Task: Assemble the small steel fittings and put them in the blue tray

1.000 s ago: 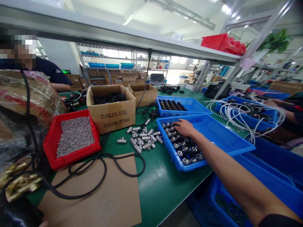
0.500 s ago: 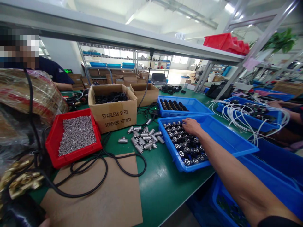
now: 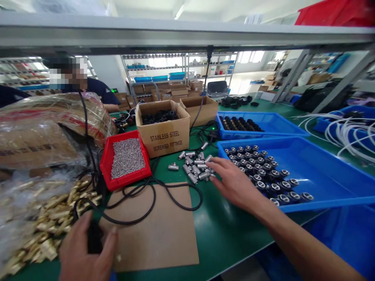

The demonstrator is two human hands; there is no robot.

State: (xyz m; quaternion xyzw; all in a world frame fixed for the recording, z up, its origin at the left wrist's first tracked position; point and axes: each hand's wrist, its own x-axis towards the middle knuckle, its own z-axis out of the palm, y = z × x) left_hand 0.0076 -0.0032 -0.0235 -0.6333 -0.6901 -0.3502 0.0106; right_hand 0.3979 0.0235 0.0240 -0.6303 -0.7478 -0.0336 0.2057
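My right hand [image 3: 233, 179] reaches over the heap of silvery metal tee fittings [image 3: 195, 169] on the green table. Its fingers are stretched out and apart, with the fingertips at the right edge of the heap. At the bottom left is my left hand [image 3: 88, 249], blurred, thumb and fingers spread on either side of a dark object [image 3: 95, 238]. Contact with that object cannot be made out. A blue tray [image 3: 328, 168] beside my right forearm holds rows of black fittings with shiny round tops [image 3: 259, 171].
Brass parts [image 3: 55, 218] lie heaped at left near a plastic-wrapped carton [image 3: 35, 144]. A red bin [image 3: 105, 168] of small metal pieces and a labelled cardboard box [image 3: 166, 136] stand behind. A black cable [image 3: 131, 222] loops over a brown cardboard sheet [image 3: 164, 234]. Another person [image 3: 99, 91] is at left.
My right hand has left the blue tray and moved left to the metal fittings. My left hand has come further into view, with its fingers spread. The view has turned left.
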